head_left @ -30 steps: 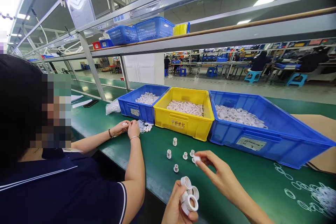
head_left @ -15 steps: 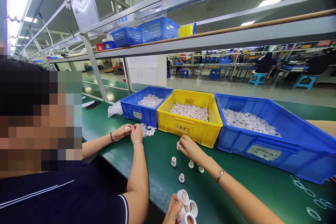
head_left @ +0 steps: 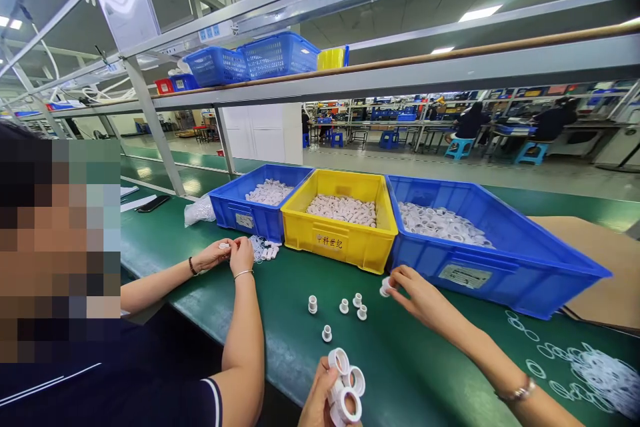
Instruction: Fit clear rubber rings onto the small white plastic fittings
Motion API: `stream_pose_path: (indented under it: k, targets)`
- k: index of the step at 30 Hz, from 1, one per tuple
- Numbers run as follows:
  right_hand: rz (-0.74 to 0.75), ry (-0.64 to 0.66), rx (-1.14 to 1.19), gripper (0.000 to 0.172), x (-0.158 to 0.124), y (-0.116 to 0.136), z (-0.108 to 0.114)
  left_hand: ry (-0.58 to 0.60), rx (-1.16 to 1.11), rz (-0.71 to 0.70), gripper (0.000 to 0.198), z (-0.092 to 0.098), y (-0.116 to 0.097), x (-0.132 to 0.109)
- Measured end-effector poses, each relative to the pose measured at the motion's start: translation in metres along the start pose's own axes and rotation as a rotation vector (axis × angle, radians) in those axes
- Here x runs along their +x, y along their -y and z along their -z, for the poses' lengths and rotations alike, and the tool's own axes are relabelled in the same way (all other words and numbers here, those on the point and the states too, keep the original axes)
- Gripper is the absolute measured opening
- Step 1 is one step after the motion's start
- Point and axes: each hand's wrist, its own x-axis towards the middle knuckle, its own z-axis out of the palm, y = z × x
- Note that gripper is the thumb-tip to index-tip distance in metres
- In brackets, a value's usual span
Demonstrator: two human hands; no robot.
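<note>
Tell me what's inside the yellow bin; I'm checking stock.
The yellow bin holds a heap of small white plastic sleeves, spread across its floor. Its front wall hides the lower layers, so depth cannot be judged.

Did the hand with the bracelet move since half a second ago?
Yes. The right hand slid rightward along the green table, from in front of the yellow bin to the blue bin, pinching a white piece.
</note>
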Motion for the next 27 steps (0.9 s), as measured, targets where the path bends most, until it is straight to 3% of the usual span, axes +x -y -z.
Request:
stream_pose_path:
  k: [7,19,22,27]
  targets:
    - [-0.097,0.071,-0.03,0.025,-0.061,-0.013,0.005,-0.077,-0.26,0.077,0.036,0.003,0.028,0.015]
    - [-0.162,0.109,-0.074,0.03,-0.071,0.014,0.025,-0.069,-0.382,0.054,0.035,-0.005,0.022,0.005]
    - [-0.157,0.098,-0.04,0.03,-0.071,0.035,0.033,-0.071,-0.414,0.042,0.043,-0.012,0.019,0.002]
    - [-0.024,0.177,0.227,0.022,-0.082,0.108,0.038,-0.058,-0.446,0.061,0.06,-0.024,0.017,-0.001]
